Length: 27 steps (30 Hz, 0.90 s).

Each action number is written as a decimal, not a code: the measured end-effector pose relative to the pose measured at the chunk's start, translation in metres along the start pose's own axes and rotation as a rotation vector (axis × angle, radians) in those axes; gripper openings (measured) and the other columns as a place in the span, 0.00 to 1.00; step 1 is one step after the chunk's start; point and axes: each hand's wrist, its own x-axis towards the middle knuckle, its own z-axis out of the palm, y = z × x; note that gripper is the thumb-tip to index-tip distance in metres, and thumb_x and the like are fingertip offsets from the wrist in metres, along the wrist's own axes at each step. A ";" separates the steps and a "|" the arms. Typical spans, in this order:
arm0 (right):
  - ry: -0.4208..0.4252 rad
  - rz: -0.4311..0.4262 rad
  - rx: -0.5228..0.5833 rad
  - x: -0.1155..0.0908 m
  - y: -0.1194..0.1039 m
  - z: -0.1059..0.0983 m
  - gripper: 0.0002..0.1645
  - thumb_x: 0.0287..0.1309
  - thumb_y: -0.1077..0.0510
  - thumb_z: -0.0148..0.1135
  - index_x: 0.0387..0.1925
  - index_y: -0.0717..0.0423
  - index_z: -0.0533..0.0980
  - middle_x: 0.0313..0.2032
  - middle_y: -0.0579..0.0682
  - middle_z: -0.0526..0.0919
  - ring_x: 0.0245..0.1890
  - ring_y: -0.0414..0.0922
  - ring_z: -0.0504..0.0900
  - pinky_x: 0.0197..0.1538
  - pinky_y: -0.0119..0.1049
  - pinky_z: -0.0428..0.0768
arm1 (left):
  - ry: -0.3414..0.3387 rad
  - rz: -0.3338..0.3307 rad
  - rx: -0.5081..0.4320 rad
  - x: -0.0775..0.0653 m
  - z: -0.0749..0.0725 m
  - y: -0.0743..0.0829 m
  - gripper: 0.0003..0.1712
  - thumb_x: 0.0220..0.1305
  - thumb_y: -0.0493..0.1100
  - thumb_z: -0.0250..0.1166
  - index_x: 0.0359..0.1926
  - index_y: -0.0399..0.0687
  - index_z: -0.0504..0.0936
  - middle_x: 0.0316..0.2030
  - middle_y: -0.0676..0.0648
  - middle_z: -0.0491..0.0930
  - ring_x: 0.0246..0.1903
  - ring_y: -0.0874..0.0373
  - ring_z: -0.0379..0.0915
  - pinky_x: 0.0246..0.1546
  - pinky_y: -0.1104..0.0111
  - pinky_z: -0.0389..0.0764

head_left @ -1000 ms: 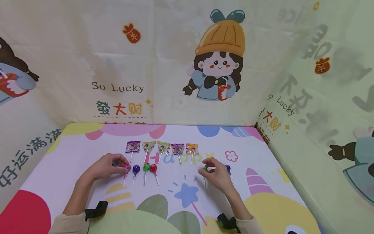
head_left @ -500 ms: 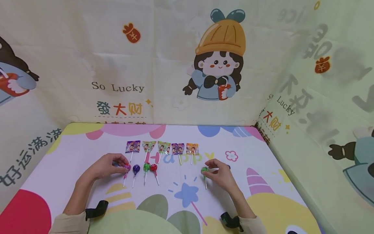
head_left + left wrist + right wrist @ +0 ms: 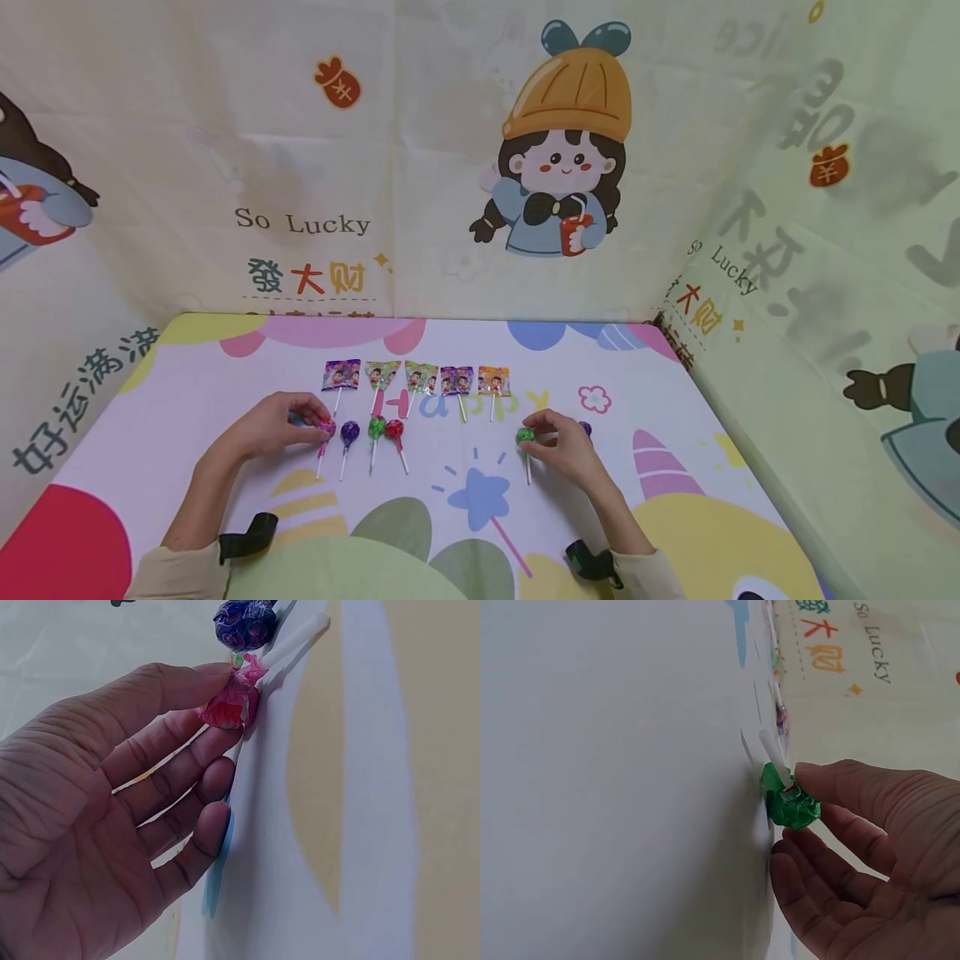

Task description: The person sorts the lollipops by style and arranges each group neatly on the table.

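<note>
My left hand (image 3: 279, 425) pinches the head of a pink-wrapped lollipop (image 3: 234, 705) between thumb and fingers, its white stick pointing toward me. Beside it lies a dark purple lollipop (image 3: 349, 433). A green lollipop (image 3: 377, 428) and a red lollipop (image 3: 394, 430) lie close together farther right. Over on the right side, my right hand (image 3: 566, 448) has thumb and fingers on the head of another green lollipop (image 3: 793, 806), close over the table. Behind that hand a second purple lollipop (image 3: 586, 428) shows only in part.
Behind the lollipops runs a row of several flat-bagged lollipops, from a purple bag (image 3: 341, 376) to an orange bag (image 3: 494, 382). All lie on a printed tablecloth (image 3: 450, 467). A printed cloth wall (image 3: 435, 167) rises at the table's back edge.
My right hand has shifted slightly right with the green lollipop, whose head shows more now, and covers more of the purple one behind it. My left hand stays in place.
</note>
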 end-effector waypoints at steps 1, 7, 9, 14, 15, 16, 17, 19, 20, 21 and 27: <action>-0.003 0.004 0.002 0.000 0.000 0.000 0.16 0.54 0.65 0.76 0.44 0.58 0.82 0.41 0.48 0.86 0.40 0.45 0.84 0.46 0.35 0.84 | 0.001 -0.010 -0.006 0.000 0.000 0.001 0.15 0.57 0.45 0.78 0.41 0.45 0.84 0.34 0.52 0.82 0.37 0.56 0.74 0.40 0.66 0.76; -0.001 0.007 -0.003 0.000 0.001 0.001 0.14 0.55 0.64 0.76 0.43 0.57 0.82 0.40 0.47 0.86 0.40 0.43 0.84 0.47 0.35 0.84 | 0.002 -0.014 -0.015 0.000 0.001 0.002 0.15 0.57 0.45 0.78 0.41 0.45 0.84 0.34 0.51 0.81 0.37 0.56 0.74 0.40 0.66 0.76; -0.001 0.015 -0.001 0.000 0.001 0.002 0.14 0.55 0.63 0.75 0.43 0.56 0.82 0.41 0.46 0.86 0.40 0.43 0.84 0.47 0.35 0.84 | 0.003 -0.007 -0.015 0.000 0.001 0.002 0.15 0.57 0.45 0.78 0.41 0.45 0.84 0.34 0.51 0.81 0.37 0.55 0.74 0.40 0.66 0.76; 0.000 0.022 0.001 -0.001 -0.001 0.004 0.13 0.57 0.63 0.75 0.44 0.55 0.82 0.40 0.46 0.86 0.39 0.42 0.83 0.46 0.34 0.83 | 0.004 -0.008 -0.013 0.001 0.001 0.001 0.15 0.57 0.45 0.78 0.42 0.45 0.84 0.34 0.51 0.81 0.37 0.55 0.73 0.40 0.66 0.76; 0.002 0.018 0.000 -0.001 -0.001 0.004 0.13 0.57 0.63 0.75 0.43 0.56 0.82 0.40 0.46 0.86 0.39 0.42 0.83 0.46 0.33 0.82 | 0.005 -0.007 -0.014 0.001 0.001 0.000 0.15 0.57 0.45 0.78 0.41 0.45 0.84 0.34 0.51 0.81 0.37 0.55 0.73 0.40 0.66 0.76; 0.003 0.019 -0.002 -0.001 -0.001 0.004 0.13 0.57 0.63 0.75 0.43 0.55 0.83 0.40 0.46 0.86 0.38 0.42 0.83 0.46 0.33 0.82 | 0.004 -0.005 -0.013 0.001 0.001 0.000 0.15 0.57 0.45 0.78 0.41 0.45 0.84 0.34 0.51 0.81 0.37 0.55 0.73 0.40 0.66 0.76; 0.005 0.016 -0.002 -0.001 -0.001 0.004 0.12 0.56 0.63 0.75 0.43 0.55 0.82 0.40 0.46 0.86 0.38 0.42 0.82 0.46 0.33 0.82 | 0.004 -0.003 -0.014 0.001 0.001 -0.001 0.15 0.57 0.45 0.78 0.41 0.45 0.84 0.34 0.51 0.81 0.37 0.55 0.73 0.40 0.66 0.76; 0.008 0.014 -0.002 -0.002 -0.002 0.004 0.12 0.56 0.64 0.75 0.43 0.56 0.82 0.39 0.46 0.86 0.38 0.42 0.83 0.45 0.32 0.82 | 0.005 -0.003 -0.016 0.001 0.002 -0.001 0.15 0.57 0.45 0.78 0.41 0.46 0.84 0.34 0.51 0.81 0.37 0.55 0.74 0.40 0.66 0.76; 0.010 0.015 -0.001 -0.002 -0.002 0.004 0.12 0.56 0.64 0.74 0.43 0.56 0.82 0.39 0.46 0.86 0.38 0.42 0.83 0.45 0.32 0.82 | 0.006 -0.007 -0.016 0.001 0.003 -0.002 0.15 0.56 0.45 0.78 0.41 0.46 0.84 0.34 0.51 0.81 0.37 0.56 0.74 0.41 0.66 0.76; 0.011 0.014 -0.001 -0.002 -0.002 0.004 0.12 0.56 0.64 0.74 0.43 0.56 0.82 0.39 0.47 0.86 0.38 0.42 0.83 0.45 0.32 0.82 | 0.007 -0.011 -0.015 0.001 0.003 -0.002 0.15 0.56 0.45 0.78 0.41 0.46 0.84 0.34 0.52 0.81 0.37 0.56 0.74 0.41 0.66 0.76; 0.016 0.013 -0.003 -0.002 -0.003 0.005 0.12 0.56 0.64 0.74 0.43 0.56 0.82 0.39 0.47 0.86 0.38 0.42 0.83 0.45 0.33 0.83 | 0.008 -0.015 -0.011 0.000 0.002 -0.001 0.15 0.56 0.45 0.78 0.41 0.46 0.84 0.34 0.52 0.81 0.37 0.56 0.74 0.41 0.65 0.76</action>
